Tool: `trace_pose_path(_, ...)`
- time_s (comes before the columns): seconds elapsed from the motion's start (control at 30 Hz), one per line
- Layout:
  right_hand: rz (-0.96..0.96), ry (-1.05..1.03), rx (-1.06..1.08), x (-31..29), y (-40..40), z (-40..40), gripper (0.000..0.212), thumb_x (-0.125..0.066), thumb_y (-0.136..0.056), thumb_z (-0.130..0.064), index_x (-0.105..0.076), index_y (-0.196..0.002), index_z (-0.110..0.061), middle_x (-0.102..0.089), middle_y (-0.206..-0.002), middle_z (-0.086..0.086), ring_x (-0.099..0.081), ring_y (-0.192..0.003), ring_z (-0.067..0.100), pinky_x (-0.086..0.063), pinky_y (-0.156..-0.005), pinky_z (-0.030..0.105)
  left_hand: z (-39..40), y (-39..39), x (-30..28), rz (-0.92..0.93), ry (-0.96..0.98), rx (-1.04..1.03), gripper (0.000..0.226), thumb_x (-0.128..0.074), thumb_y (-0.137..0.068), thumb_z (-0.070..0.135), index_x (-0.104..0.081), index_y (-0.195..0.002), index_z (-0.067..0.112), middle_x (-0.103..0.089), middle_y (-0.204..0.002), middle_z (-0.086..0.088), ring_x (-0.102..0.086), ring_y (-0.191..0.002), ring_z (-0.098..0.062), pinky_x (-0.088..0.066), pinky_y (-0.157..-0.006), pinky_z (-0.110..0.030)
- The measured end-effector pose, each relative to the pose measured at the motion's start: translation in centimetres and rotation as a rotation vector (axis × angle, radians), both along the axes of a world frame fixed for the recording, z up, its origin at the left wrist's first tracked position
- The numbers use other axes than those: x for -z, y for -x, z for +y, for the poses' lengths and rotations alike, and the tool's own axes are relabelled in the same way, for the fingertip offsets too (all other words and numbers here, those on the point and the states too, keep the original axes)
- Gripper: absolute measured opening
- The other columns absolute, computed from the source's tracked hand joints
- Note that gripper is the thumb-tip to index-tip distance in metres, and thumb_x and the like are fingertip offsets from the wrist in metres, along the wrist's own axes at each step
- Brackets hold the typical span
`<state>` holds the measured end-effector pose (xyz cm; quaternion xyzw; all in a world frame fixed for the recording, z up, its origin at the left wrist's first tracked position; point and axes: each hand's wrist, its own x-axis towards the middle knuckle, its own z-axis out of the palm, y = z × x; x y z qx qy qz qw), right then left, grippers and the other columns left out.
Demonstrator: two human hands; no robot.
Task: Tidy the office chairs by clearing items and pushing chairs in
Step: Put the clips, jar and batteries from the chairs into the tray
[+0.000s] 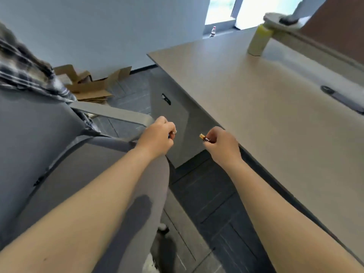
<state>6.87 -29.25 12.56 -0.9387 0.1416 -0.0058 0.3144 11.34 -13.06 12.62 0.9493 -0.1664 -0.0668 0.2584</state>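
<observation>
A grey office chair (59, 170) fills the left, its seat under my left forearm and its armrest (118, 115) just left of my left hand. A plaid shirt (29, 71) hangs over the chair's back. My left hand (159, 134) is closed on a small item with a metal ring showing between the fingers; most of it is hidden. My right hand (222, 142) pinches a small dark and gold packet (204, 138) beside the desk's near edge. The beige desk (266, 99) stretches along the right.
A pale yellow-green bottle (259, 39) stands on the desk at the back, under a monitor-arm base (283, 21). A cable slot (342, 99) sits in the desktop. Flattened cardboard boxes (92, 85) lie on the floor by the wall. A small bottle (212, 32) stands on the window sill.
</observation>
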Motion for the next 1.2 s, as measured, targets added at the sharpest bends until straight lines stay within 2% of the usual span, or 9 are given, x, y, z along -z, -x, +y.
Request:
trace_pose_path(0.07, -0.017, 0.010, 0.086, -1.6, 3.3, -3.7, 0.014, -0.057, -0.087, -0.009, -0.061, -0.099, -0.005, -0.053, -0.077, 0.003, -0.048, -0.071, 0.020, -0.032, -0.049, 0.023, -3.9, 1.9, -1.7, -0.022, 0.007, 0.098, 0.013, -0.049, -0.086, 0.000, -0.053, -0.078, 0.010, -0.049, -0.103, -0.011, -0.055, -0.093, -0.034, -0.041, -0.074, -0.032)
trace_pose_path(0.17, -0.018, 0.037, 0.245, -3.6, 8.8, -9.3, 0.016, -0.056, -0.085, -0.008, -0.064, -0.099, -0.004, -0.063, -0.089, 0.012, -0.049, -0.076, 0.023, -0.035, -0.062, 0.026, -10.2, 5.2, -3.5, -0.034, 0.022, 0.265, 0.017, -0.048, -0.087, 0.001, -0.045, -0.076, 0.014, -0.040, -0.096, -0.001, -0.048, -0.083, -0.026, -0.035, -0.071, -0.028)
trace_pose_path(0.37, 0.004, 0.079, 0.610, -5.7, 20.5, -17.5, 0.020, -0.055, -0.085, -0.009, -0.063, -0.103, -0.004, -0.067, -0.106, 0.018, -0.058, -0.098, 0.033, -0.032, -0.068, 0.026, -21.5, 11.9, -5.4, -0.011, 0.032, 0.622, 0.013, -0.049, -0.088, 0.001, -0.060, -0.096, 0.004, -0.051, -0.109, -0.011, -0.054, -0.094, -0.031, -0.044, -0.079, -0.029)
trace_pose_path(0.47, 0.003, 0.105, 0.808, -6.5, 26.7, -19.8, 0.020, -0.055, -0.087, -0.010, -0.063, -0.104, -0.003, -0.067, -0.108, 0.018, -0.057, -0.095, 0.032, -0.033, -0.069, 0.024, -26.3, 15.4, -6.1, 0.015, 0.042, 0.783, 0.016, -0.048, -0.088, -0.006, -0.059, -0.099, 0.000, -0.040, -0.098, -0.006, -0.045, -0.085, -0.023, -0.037, -0.063, -0.017)
trace_pose_path(0.6, 0.021, 0.096, 1.054, -7.2, 34.6, -21.4, 0.019, -0.056, -0.088, -0.011, -0.063, -0.104, -0.003, -0.067, -0.107, 0.017, -0.056, -0.089, 0.029, -0.033, -0.068, 0.026, -31.3, 20.3, -6.8, 0.054, 0.006, 0.958, 0.021, -0.049, -0.083, -0.007, -0.051, -0.103, 0.001, -0.049, -0.110, -0.018, -0.049, -0.089, -0.033, -0.046, -0.084, -0.041)
trace_pose_path(0.7, 0.009, 0.091, 1.208, -7.5, 39.5, -22.4, 0.016, -0.056, -0.087, -0.010, -0.063, -0.100, -0.004, -0.068, -0.105, 0.016, -0.054, -0.086, 0.026, -0.035, -0.068, 0.027, -34.5, 24.1, -7.4, 0.034, -0.033, 1.071, 0.026, -0.048, -0.085, -0.004, -0.050, -0.110, 0.001, -0.051, -0.119, -0.017, -0.046, -0.089, -0.030, -0.044, -0.083, -0.040)
trace_pose_path(0.8, -0.005, 0.091, 1.307, -7.7, 43.4, -24.0, 0.017, -0.057, -0.087, -0.012, -0.063, -0.101, -0.004, -0.068, -0.105, 0.015, -0.057, -0.088, 0.028, -0.036, -0.068, 0.026, -37.6, 27.9, -7.8, -0.010, -0.041, 1.157, 0.025, -0.047, -0.086, -0.003, -0.051, -0.110, 0.001, -0.051, -0.120, -0.017, -0.047, -0.091, -0.030, -0.037, -0.074, -0.032)
trace_pose_path(0.97, -0.038, 0.107, 1.366, -7.3, 48.6, -28.6, 0.016, -0.056, -0.088, -0.012, -0.062, -0.100, -0.005, -0.068, -0.102, 0.014, -0.051, -0.079, 0.020, -0.036, -0.066, 0.027, -43.7, 33.7, -8.3, -0.032, -0.041, 1.224, 0.027, -0.048, -0.085, -0.002, -0.051, -0.112, 0.000, -0.050, -0.121, -0.018, -0.052, -0.105, -0.033, -0.041, -0.079, -0.033)
trace_pose_path(1.2, -0.099, 0.072, 1.327, -7.3, 54.0, -39.0, 0.016, -0.057, -0.087, -0.012, -0.064, -0.099, -0.003, -0.068, -0.102, 0.015, -0.051, -0.080, 0.019, -0.035, -0.068, 0.025, -54.9, 39.5, -7.9, 0.017, -0.029, 1.181, 0.027, -0.048, -0.085, -0.003, -0.051, -0.112, -0.001, -0.051, -0.121, -0.019, -0.047, -0.093, -0.029, -0.032, -0.072, -0.029)
